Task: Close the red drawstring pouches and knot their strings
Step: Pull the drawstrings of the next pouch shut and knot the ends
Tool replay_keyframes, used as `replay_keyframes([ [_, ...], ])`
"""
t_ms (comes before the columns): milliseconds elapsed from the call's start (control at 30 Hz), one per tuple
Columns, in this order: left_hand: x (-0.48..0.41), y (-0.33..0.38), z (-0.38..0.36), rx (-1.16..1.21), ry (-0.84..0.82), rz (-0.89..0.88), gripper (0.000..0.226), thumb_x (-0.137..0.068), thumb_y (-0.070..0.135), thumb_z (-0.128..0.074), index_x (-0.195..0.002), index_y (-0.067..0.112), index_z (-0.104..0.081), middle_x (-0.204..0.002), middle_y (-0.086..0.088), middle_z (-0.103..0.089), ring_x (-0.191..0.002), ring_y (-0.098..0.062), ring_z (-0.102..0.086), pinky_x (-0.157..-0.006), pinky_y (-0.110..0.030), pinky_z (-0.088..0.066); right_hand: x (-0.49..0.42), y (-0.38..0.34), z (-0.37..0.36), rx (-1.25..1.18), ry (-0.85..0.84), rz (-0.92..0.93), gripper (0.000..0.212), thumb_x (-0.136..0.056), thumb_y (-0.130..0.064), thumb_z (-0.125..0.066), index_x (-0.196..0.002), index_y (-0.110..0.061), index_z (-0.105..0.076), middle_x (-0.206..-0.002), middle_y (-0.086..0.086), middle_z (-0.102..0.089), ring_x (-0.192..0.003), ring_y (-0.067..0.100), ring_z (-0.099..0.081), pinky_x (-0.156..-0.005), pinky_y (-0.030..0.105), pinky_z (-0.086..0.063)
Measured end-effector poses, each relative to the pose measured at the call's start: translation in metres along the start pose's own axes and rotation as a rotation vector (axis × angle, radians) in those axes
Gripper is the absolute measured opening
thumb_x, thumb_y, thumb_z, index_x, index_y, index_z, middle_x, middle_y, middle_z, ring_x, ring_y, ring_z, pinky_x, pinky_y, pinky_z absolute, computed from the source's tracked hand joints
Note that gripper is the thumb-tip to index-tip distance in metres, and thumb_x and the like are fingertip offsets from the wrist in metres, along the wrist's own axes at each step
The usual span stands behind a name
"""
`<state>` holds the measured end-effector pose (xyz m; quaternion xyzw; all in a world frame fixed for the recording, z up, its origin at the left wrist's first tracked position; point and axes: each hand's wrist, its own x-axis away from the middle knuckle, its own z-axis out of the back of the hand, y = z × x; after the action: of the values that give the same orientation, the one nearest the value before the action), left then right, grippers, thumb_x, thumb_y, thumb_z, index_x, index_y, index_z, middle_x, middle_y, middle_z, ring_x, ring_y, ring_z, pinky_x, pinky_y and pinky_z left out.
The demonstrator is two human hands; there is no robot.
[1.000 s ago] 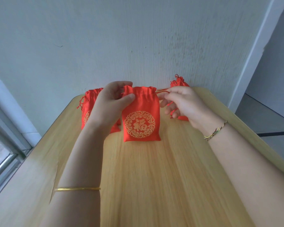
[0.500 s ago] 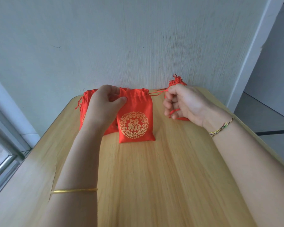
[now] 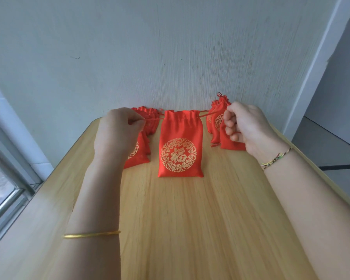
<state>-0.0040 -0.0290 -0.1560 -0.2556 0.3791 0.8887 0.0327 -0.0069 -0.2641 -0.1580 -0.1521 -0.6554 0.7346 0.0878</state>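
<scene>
A red drawstring pouch with a gold round emblem lies at the far middle of the wooden table. Its mouth is gathered in pleats. My left hand pinches the left drawstring beside the pouch's top left corner. My right hand grips the right drawstring, which runs taut from the top right corner. More red pouches lie partly hidden behind my left hand. Other pouches with tied tops sit behind my right hand.
A pale wall rises right behind the pouches. A window frame runs along the left edge of the table. To the right the table ends at an open floor area.
My left hand has let go of the pouch's top and now pinches the left string. Both hands have moved apart, the strings are taut and the mouth is more gathered.
</scene>
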Motion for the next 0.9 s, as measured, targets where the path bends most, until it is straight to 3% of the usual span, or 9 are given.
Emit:
replay_keyframes([
  [200, 0.001, 0.001, 0.001, 0.096, 0.037, 0.028, 0.010, -0.085, 0.014, -0.060, -0.079, 0.011, -0.067, -0.069, 0.000, -0.063, -0.062, -0.016, -0.054, -0.060, -0.029, -0.042, -0.004, -0.002, 0.009, -0.133, -0.008, -0.122, 0.029, -0.082, -0.022, -0.046, -0.055, -0.014, -0.053, -0.047, -0.003, -0.038, -0.037, 0.011, -0.034, -0.037, 0.015, -0.021],
  [367, 0.002, 0.003, 0.000, 0.288, 0.002, 0.148, 0.030, -0.093, 0.024, -0.052, -0.067, 0.015, -0.064, -0.059, 0.001, -0.057, -0.039, -0.002, -0.040, -0.050, -0.025, -0.034, -0.006, 0.000, 0.009, -0.247, -0.045, -0.220, 0.034, -0.086, -0.027, -0.047, -0.056, -0.015, -0.057, -0.045, -0.005, -0.036, -0.037, 0.009, -0.034, -0.037, 0.015, -0.021],
  [467, 0.002, 0.004, -0.003, 0.578, -0.027, 0.389, 0.037, -0.096, 0.028, -0.048, -0.063, 0.014, -0.059, -0.052, 0.003, -0.046, -0.039, -0.006, -0.033, -0.042, -0.020, -0.027, -0.006, 0.001, 0.007, -0.383, -0.043, -0.299, 0.033, -0.087, -0.026, -0.046, -0.058, -0.016, -0.057, -0.044, -0.006, -0.035, -0.038, 0.008, -0.033, -0.038, 0.014, -0.022],
  [567, 0.000, 0.002, 0.000, 1.042, -0.030, 0.656, 0.036, -0.096, 0.023, -0.044, -0.060, 0.018, -0.049, -0.045, 0.008, -0.038, -0.034, -0.005, -0.026, -0.033, -0.014, -0.020, -0.008, 0.002, 0.007, -0.560, 0.047, -0.366, 0.030, -0.084, -0.022, -0.043, -0.056, -0.019, -0.051, -0.040, -0.008, -0.033, -0.035, 0.009, -0.030, -0.036, 0.012, -0.022],
  [667, -0.002, 0.003, 0.003, 1.259, -0.019, 0.737, 0.036, -0.096, 0.021, -0.042, -0.059, 0.020, -0.045, -0.042, 0.010, -0.037, -0.032, -0.004, -0.025, -0.032, -0.014, -0.020, -0.008, 0.005, 0.004, -0.672, 0.141, -0.392, 0.028, -0.082, -0.021, -0.042, -0.056, -0.020, -0.051, -0.039, -0.008, -0.033, -0.032, 0.008, -0.030, -0.035, 0.010, -0.022],
  [800, -0.002, 0.011, 0.008, 1.370, -0.046, 0.571, 0.036, -0.098, 0.028, -0.042, -0.062, 0.021, -0.046, -0.060, 0.007, -0.053, -0.047, -0.005, -0.044, -0.043, -0.015, -0.034, -0.003, -0.004, 0.001, -0.586, 0.184, -0.273, 0.026, -0.081, -0.020, -0.044, -0.058, -0.018, -0.054, -0.038, -0.009, -0.036, -0.040, 0.009, -0.031, -0.037, 0.012, -0.023],
  [900, 0.000, 0.024, 0.012, 1.344, -0.133, 0.384, 0.036, -0.099, 0.032, -0.039, -0.065, 0.022, -0.045, -0.096, 0.007, -0.070, -0.091, -0.007, -0.066, -0.074, -0.022, -0.045, 0.004, -0.019, 0.001, -0.497, 0.162, -0.115, 0.030, -0.084, -0.020, -0.045, -0.056, -0.016, -0.056, -0.039, -0.009, -0.038, -0.041, 0.009, -0.034, -0.039, 0.014, -0.026],
])
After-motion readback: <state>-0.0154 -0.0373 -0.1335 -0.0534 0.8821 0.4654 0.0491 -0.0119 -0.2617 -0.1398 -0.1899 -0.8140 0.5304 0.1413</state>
